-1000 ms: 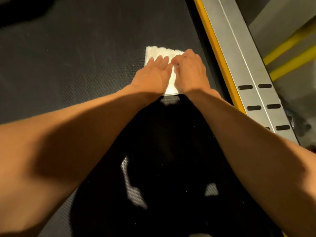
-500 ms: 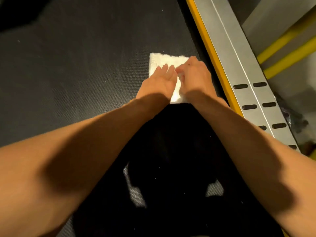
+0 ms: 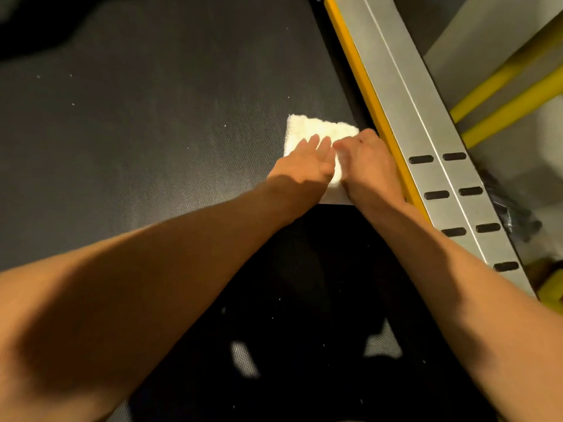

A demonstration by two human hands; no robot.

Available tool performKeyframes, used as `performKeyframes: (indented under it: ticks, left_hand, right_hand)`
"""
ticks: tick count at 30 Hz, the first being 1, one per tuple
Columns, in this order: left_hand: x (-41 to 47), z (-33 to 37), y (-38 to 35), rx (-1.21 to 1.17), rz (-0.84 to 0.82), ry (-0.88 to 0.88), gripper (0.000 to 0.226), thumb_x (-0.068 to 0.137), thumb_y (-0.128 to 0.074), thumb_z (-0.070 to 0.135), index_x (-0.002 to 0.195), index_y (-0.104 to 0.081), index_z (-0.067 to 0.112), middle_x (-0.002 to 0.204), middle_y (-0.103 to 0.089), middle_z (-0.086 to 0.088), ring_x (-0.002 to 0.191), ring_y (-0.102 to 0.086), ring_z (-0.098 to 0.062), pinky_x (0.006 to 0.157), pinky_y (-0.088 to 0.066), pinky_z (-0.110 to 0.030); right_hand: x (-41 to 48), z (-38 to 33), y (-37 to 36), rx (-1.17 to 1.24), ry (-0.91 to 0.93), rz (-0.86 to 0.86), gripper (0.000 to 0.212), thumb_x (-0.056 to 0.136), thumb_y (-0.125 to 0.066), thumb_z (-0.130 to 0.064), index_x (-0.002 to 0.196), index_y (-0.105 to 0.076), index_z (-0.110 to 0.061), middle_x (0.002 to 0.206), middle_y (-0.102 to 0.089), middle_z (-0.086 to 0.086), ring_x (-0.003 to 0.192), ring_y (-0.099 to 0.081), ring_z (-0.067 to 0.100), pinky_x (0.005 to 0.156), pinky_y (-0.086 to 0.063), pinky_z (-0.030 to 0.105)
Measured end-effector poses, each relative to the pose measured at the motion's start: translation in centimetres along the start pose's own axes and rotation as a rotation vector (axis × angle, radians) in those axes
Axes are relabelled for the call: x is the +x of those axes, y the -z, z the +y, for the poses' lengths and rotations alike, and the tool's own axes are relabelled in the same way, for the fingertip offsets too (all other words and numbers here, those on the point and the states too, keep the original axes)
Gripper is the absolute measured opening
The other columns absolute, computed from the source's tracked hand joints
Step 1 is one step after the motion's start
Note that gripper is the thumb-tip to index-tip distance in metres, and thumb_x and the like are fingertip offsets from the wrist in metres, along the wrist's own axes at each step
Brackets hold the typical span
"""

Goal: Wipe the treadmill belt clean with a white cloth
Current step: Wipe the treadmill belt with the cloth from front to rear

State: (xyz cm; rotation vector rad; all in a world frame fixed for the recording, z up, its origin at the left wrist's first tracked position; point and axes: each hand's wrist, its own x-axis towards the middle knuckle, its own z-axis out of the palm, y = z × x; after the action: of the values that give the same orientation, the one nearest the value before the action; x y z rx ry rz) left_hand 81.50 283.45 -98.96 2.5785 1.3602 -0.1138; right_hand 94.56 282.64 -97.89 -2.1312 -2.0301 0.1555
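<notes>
Head view, read from my remote station. The dark, textured treadmill belt (image 3: pixel 137 132) fills the field from 9 o'clock to the centre, with a few pale specks scattered on it. The left forearm enters at 8 o'clock and ends in the left hand (image 3: pixel 304 167), which lies palm down. Its fingers (image 3: pixel 313 141) are straight and together, flat on the near left part of the white cloth (image 3: pixel 316 127) and closed round nothing.

The cloth is a folded rectangle lying flat on the belt, just past centre toward 1 o'clock and close to the belt's right edge. The right hand (image 3: pixel 370 166) rests on its right part, touching the left hand, its forearm entering from 4 o'clock. Its fingers are bent at the knuckles with the tips tucked down; I cannot tell whether they pinch the cloth or only press it.

Just beside this hand, a yellow strip (image 3: pixel 362 86) borders the belt and runs from 12 o'clock toward 4 o'clock. Next to it is a silver side rail (image 3: pixel 405 95) with paired dark slots (image 3: pixel 437 194). Two yellow tubes (image 3: pixel 511 108) cross at 2 o'clock.
</notes>
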Motion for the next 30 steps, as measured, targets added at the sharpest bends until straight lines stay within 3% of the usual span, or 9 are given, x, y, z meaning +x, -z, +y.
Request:
performKeyframes:
  ticks: [6, 10, 12, 16, 18, 21, 23, 25, 30]
  left_hand:
    - [0.9, -0.4, 0.4, 0.006, 0.007, -0.020, 0.053, 0.099, -0.039, 0.006, 0.148, -0.019, -0.001, 0.159, -0.011, -0.018, 0.147, -0.009, -0.036, 0.116, -0.022, -0.050]
    - [-2.0, -0.3, -1.8, 0.084, 0.129, -0.159, 0.036, 0.094, -0.038, 0.007, 0.117, -0.061, -0.008, 0.124, -0.060, -0.024, 0.117, -0.058, -0.040, 0.094, -0.051, -0.046]
    - [-3.0, -0.5, -1.2, 0.105, 0.071, -0.160, 0.049, 0.099, -0.021, 0.015, 0.129, -0.052, -0.007, 0.137, -0.050, -0.024, 0.129, -0.047, -0.039, 0.105, -0.040, -0.045]
    - [-1.2, -1.1, 1.0, 0.180, 0.021, -0.126, 0.049, 0.105, -0.024, 0.017, 0.151, -0.014, 0.003, 0.160, -0.007, -0.013, 0.148, -0.007, -0.030, 0.120, -0.013, -0.040]
    - [-1.7, -1.5, 1.3, 0.111, 0.037, -0.097, 0.049, 0.104, -0.025, 0.019, 0.150, -0.016, 0.005, 0.159, -0.013, -0.012, 0.146, -0.014, -0.030, 0.117, -0.018, -0.039]
    - [-4.5, -1.9, 0.5, 0.151, 0.191, -0.232, 0.046, 0.097, -0.029, 0.012, 0.139, -0.042, -0.002, 0.142, -0.045, -0.021, 0.128, -0.048, -0.035, 0.104, -0.042, -0.041]
    - [-6.2, -3.7, 0.4, 0.129, 0.132, -0.228, 0.049, 0.102, -0.028, 0.019, 0.149, -0.028, 0.006, 0.156, -0.027, -0.014, 0.142, -0.031, -0.027, 0.114, -0.031, -0.038]
    - [-7.0, -4.9, 1.3, 0.054, -0.017, -0.095, 0.053, 0.105, -0.026, 0.028, 0.154, -0.011, 0.017, 0.162, -0.003, 0.000, 0.149, -0.006, -0.019, 0.120, -0.014, -0.038]
    - [-8.0, -5.3, 1.2, 0.128, -0.005, -0.016, 0.050, 0.105, -0.027, 0.019, 0.152, -0.012, 0.009, 0.161, -0.005, -0.007, 0.148, -0.006, -0.025, 0.117, -0.016, -0.038]
  right_hand:
    - [0.1, -0.3, 1.0, 0.000, -0.042, 0.014, 0.035, 0.095, -0.055, -0.009, 0.129, -0.059, -0.016, 0.127, -0.053, 0.013, 0.112, -0.053, 0.030, 0.096, -0.045, 0.036]
    - [-2.0, -0.4, 0.5, 0.003, -0.007, -0.051, 0.032, 0.100, -0.046, -0.021, 0.130, -0.056, -0.013, 0.129, -0.050, 0.016, 0.115, -0.049, 0.031, 0.098, -0.041, 0.037]
    - [-2.1, 0.0, 0.3, -0.020, 0.050, -0.080, 0.033, 0.101, -0.045, -0.023, 0.130, -0.056, -0.013, 0.130, -0.050, 0.015, 0.116, -0.049, 0.030, 0.097, -0.040, 0.035]
    - [-0.2, -1.0, 0.1, 0.046, -0.080, 0.010, 0.026, 0.097, -0.051, -0.014, 0.121, -0.062, -0.015, 0.122, -0.055, 0.006, 0.102, -0.053, 0.021, 0.076, -0.039, 0.027]
    - [-1.5, -1.7, 0.0, 0.075, -0.069, 0.010, 0.025, 0.097, -0.048, -0.013, 0.116, -0.063, -0.011, 0.119, -0.055, 0.009, 0.105, -0.052, 0.024, 0.076, -0.033, 0.025]
    - [-5.5, -2.7, 0.1, 0.071, 0.100, 0.045, 0.019, 0.088, -0.061, 0.000, 0.105, -0.069, -0.003, 0.104, -0.062, 0.017, 0.095, -0.058, 0.031, 0.073, -0.038, 0.026]
    - [-5.1, -3.0, -0.1, 0.079, 0.152, 0.057, 0.019, 0.083, -0.063, 0.006, 0.099, -0.071, -0.003, 0.098, -0.063, 0.018, 0.089, -0.060, 0.033, 0.069, -0.041, 0.027]
    - [-2.6, -3.9, -0.5, 0.041, 0.109, -0.005, 0.024, 0.088, -0.055, 0.001, 0.107, -0.067, -0.007, 0.111, -0.057, 0.014, 0.102, -0.053, 0.031, 0.076, -0.042, 0.031]
    - [-3.3, -6.9, -1.2, 0.128, 0.073, 0.009, 0.026, 0.091, -0.047, -0.001, 0.110, -0.063, -0.006, 0.114, -0.054, 0.012, 0.102, -0.052, 0.030, 0.077, -0.046, 0.035]
